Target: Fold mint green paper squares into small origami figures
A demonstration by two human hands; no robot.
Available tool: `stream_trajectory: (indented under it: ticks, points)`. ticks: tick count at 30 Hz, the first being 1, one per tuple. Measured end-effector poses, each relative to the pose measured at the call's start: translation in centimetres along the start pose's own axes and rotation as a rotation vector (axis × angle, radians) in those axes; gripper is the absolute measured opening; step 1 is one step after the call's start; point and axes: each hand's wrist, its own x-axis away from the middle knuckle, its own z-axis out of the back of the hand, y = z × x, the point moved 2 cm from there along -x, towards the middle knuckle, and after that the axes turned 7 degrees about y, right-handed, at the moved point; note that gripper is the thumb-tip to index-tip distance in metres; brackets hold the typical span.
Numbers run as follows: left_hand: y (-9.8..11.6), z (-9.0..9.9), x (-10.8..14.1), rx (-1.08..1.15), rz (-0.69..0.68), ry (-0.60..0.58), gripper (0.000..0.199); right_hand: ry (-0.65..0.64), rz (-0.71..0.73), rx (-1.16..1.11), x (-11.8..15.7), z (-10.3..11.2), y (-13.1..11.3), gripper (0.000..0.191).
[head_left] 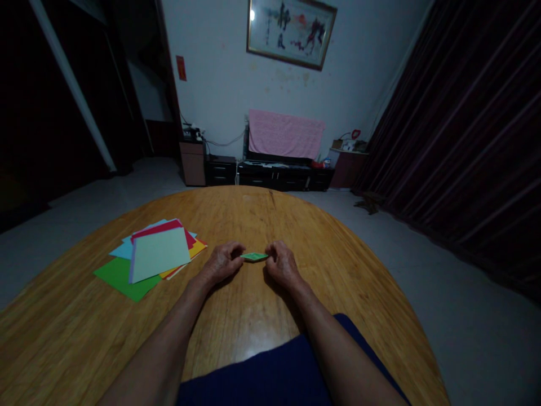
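Note:
A small folded piece of green paper (pixel 254 257) is stretched between my two hands, just above or on the wooden table (pixel 253 332). My left hand (pixel 223 262) pinches its left end between thumb and fingers. At the right end, my right hand (pixel 282 264) grips it the same way. The paper looks like a flat, narrow diamond with pointed ends. Both hands rest close to the tabletop, and their fingertips partly cover the paper's ends.
Left of my hands lies a loose stack of coloured paper sheets (pixel 160 254), a pale green one on top. A bright green sheet (pixel 127 279) sticks out at its front. Beyond the table stands a low black cabinet (pixel 257 177) with a pink cloth (pixel 285 134) above it.

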Motion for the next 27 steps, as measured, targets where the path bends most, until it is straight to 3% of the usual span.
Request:
stream_trajectory:
  ticks: [7, 22, 27]
  points:
    - [-0.9, 1.1, 0.1, -0.066, 0.020, 0.000, 0.012, -0.041, -0.025, 0.062, -0.1, 0.5, 0.9, 0.012]
    - [-0.1, 0.6, -0.3, -0.114, -0.010, -0.033, 0.014, -0.089, -0.033, 0.092, -0.2, 0.9, 0.2, 0.012]
    - [0.0, -0.7, -1.8, -0.117, 0.019, -0.017, 0.016, -0.061, -0.080, 0.072, -1.2, 0.9, 1.3, 0.013]
